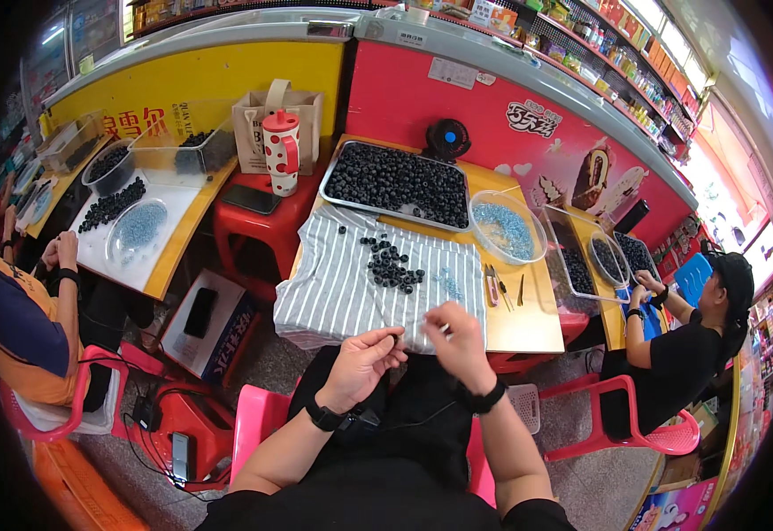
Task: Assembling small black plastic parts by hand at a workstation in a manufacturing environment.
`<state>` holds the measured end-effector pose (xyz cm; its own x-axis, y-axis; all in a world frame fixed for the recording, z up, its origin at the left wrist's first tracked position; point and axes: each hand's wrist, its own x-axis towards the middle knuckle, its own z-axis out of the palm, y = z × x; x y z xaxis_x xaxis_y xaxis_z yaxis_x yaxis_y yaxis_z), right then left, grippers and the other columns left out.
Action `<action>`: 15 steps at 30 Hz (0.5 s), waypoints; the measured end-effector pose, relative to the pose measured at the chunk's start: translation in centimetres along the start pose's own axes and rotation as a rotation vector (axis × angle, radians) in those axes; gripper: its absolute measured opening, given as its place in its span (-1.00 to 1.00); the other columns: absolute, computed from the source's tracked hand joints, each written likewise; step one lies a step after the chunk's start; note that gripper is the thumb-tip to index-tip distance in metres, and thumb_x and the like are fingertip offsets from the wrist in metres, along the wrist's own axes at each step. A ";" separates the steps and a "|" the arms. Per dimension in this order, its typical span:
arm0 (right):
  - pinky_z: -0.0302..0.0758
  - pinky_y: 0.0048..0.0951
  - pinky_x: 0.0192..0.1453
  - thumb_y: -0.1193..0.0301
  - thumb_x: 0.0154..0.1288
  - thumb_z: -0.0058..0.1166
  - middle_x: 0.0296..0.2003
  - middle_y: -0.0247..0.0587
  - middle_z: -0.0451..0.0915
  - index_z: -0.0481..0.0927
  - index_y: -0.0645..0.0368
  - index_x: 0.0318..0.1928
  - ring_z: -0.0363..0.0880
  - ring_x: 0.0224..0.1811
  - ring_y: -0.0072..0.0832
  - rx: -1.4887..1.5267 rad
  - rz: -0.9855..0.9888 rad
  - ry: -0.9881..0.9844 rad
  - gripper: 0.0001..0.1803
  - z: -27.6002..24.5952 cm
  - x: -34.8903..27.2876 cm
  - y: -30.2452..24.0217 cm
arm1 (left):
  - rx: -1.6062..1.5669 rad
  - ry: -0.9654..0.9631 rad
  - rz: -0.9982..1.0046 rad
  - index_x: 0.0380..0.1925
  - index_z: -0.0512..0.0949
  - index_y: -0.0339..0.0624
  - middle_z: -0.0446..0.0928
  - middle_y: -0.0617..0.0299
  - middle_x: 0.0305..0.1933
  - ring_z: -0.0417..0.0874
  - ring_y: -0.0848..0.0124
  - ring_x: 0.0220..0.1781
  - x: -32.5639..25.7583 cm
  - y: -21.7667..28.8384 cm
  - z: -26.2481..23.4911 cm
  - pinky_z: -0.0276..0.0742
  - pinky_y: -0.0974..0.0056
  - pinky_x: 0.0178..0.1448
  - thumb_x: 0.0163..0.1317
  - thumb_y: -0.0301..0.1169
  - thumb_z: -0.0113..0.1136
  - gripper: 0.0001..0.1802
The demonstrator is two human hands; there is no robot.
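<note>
Both hands are up over the near edge of the desk [528, 332]: the left hand [364, 358] has its fingers pinched narrow on one small dark bead [398, 335], and the right hand [457, 341] is curled close beside it, thumb and forefinger nipped together on something too fine to make out, perhaps a thread. That bead looks light, hard, round and glossy, so it will likely roll and slip; a fingertip pinch across its middle seems the only hold. Just beyond the hands lies a soft striped cloth [333, 283], grey and white, with a loose heap of dark beads [391, 264] sitting on it and a scatter of pale blue bits [446, 283] to the right. Farther off sits a rigid metal tray [398, 184] packed with more dark beads, and right of it a clear plastic bowl [507, 228] of pale blue pieces. Small tools [497, 288] lie on the bare yellow wood.
</note>
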<state>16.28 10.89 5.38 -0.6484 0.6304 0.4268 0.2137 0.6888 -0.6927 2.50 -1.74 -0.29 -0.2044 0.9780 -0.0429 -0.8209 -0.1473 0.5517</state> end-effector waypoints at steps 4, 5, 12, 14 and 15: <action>0.48 -0.22 -0.28 0.48 0.06 0.20 -0.41 -0.06 0.54 0.59 0.20 -0.32 0.56 -0.34 -0.13 -0.161 0.055 -0.011 -0.86 0.6 3.3 5.0 | -0.018 -0.036 -0.001 0.04 0.52 -0.37 0.62 0.14 -0.17 0.65 0.39 -0.19 -0.1 0.0 -0.3 0.55 0.41 -0.09 0.38 -0.50 0.03 -0.72; 0.48 -0.16 -0.25 0.44 0.07 0.19 -0.39 -0.05 0.55 0.60 0.19 -0.32 0.56 -0.32 -0.09 -0.261 0.092 -0.075 -0.86 0.8 3.8 5.7 | -0.025 -0.057 -0.022 0.05 0.52 -0.36 0.61 0.13 -0.17 0.65 0.39 -0.19 -0.2 -0.1 -0.3 0.55 0.41 -0.09 0.39 -0.50 0.02 -0.71; 0.46 -0.06 -0.23 0.42 0.08 0.16 -0.37 -0.02 0.52 0.53 0.20 -0.43 0.54 -0.29 -0.01 -0.393 0.028 -0.147 -0.88 1.8 4.3 6.6 | -0.099 -0.081 -0.036 0.01 0.52 -0.32 0.61 0.11 -0.17 0.65 0.37 -0.21 0.2 0.2 -1.2 0.56 0.38 -0.09 0.37 -0.51 0.04 -0.75; 0.46 -0.08 -0.26 0.45 0.08 0.14 -0.38 -0.02 0.53 0.51 0.22 -0.44 0.54 -0.32 -0.01 -0.347 0.009 -0.123 -0.89 1.8 4.1 6.9 | -0.112 -0.068 -0.030 -0.01 0.52 -0.32 0.61 0.11 -0.17 0.65 0.36 -0.21 0.4 0.3 -1.3 0.56 0.38 -0.09 0.37 -0.51 0.05 -0.77; 0.46 -0.10 -0.28 0.48 0.07 0.13 -0.40 -0.01 0.53 0.49 0.23 -0.45 0.54 -0.35 -0.02 -0.300 -0.012 -0.095 -0.90 1.8 4.0 7.0 | -0.098 -0.051 -0.034 -0.01 0.52 -0.33 0.61 0.11 -0.17 0.65 0.37 -0.21 0.3 0.3 -1.2 0.56 0.38 -0.08 0.36 -0.51 0.06 -0.76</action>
<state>13.85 17.60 1.16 -0.7142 0.5953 0.3682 0.4025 0.7796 -0.4798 1.52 -1.69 -1.14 -0.1505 0.9885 -0.0165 -0.8757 -0.1255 0.4662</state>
